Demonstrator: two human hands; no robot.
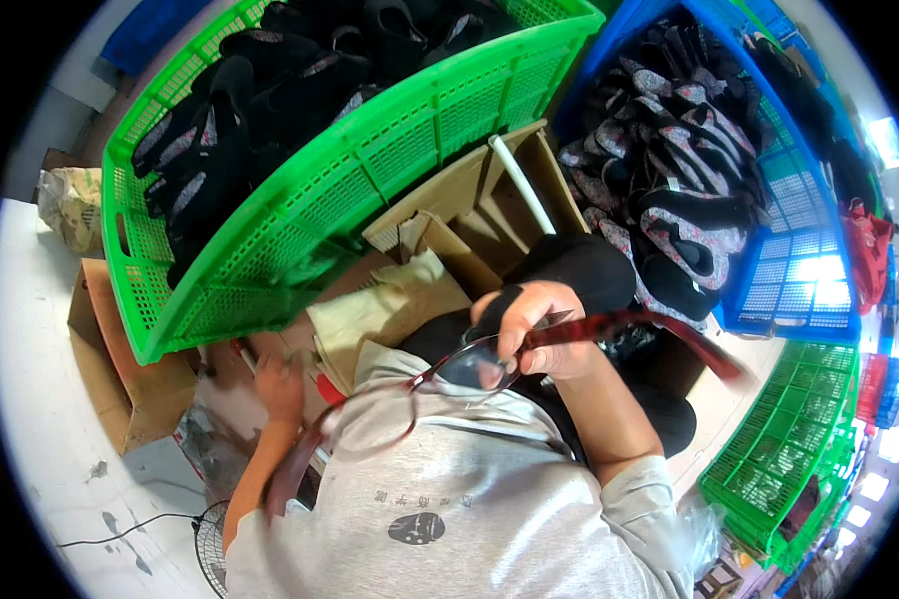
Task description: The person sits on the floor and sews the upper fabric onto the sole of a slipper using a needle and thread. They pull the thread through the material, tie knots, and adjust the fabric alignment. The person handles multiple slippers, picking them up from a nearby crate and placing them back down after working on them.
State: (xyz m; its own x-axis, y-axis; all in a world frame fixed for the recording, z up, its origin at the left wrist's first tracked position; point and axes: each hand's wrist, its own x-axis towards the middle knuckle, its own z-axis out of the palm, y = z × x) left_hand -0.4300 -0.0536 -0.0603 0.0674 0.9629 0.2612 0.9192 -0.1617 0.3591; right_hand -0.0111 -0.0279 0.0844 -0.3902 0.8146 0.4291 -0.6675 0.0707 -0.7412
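My right hand (541, 334) is raised close to my face and pinches a pair of dark red-framed glasses (466, 367) at the hinge. Their temples spread out to either side, blurred. My left hand (280, 386) is lower down at the left, on brown cardboard (232, 384) beside a small white stick; it is blurred, so whether it grips anything is unclear. My grey shirt (469, 489) fills the lower middle. A black fabric piece (581, 270) lies just beyond my right hand.
A green crate (300, 240) of black shoes leans at upper left. A blue crate (769, 299) of patterned slippers stands at upper right. Between them sit open cardboard boxes (469, 215) and a white tube (521, 183). More green crates (784, 449) are at lower right, a fan (210, 544) at lower left.
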